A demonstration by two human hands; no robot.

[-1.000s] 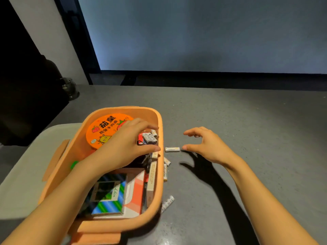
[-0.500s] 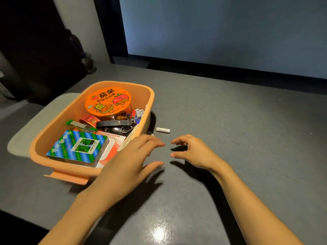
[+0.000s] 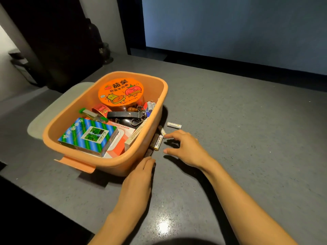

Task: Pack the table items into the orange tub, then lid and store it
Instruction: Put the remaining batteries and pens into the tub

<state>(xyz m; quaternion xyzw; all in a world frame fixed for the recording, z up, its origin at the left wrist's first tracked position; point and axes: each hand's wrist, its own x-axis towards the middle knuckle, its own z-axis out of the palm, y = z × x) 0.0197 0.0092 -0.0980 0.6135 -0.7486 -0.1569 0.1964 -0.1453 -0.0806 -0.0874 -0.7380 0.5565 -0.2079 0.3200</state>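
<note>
The orange tub (image 3: 160,110) stands on the grey table (image 3: 247,138), filled with an orange noodle cup (image 3: 120,91), a blue-green box (image 3: 89,136), a black key strap (image 3: 123,114) and other small items. Several batteries lie along the tub's right wall: one apart (image 3: 174,125), one marked Heybright (image 3: 158,142), a small one (image 3: 161,130). My right hand (image 3: 185,147) hovers just right of them, thumb and fingers spread. My left hand (image 3: 138,181) rests flat by the tub's near right corner, fingertips over a dark battery (image 3: 148,152).
A pale grey lid (image 3: 58,106) lies under or behind the tub's left side. An orange latch tab (image 3: 76,162) sticks out at the near end. Dark furniture (image 3: 53,41) stands at the far left; the table edge runs along the near left.
My left hand has come out of the tub and down to the table by its near corner. My right hand has shifted toward the batteries at the tub's wall. The view has moved.
</note>
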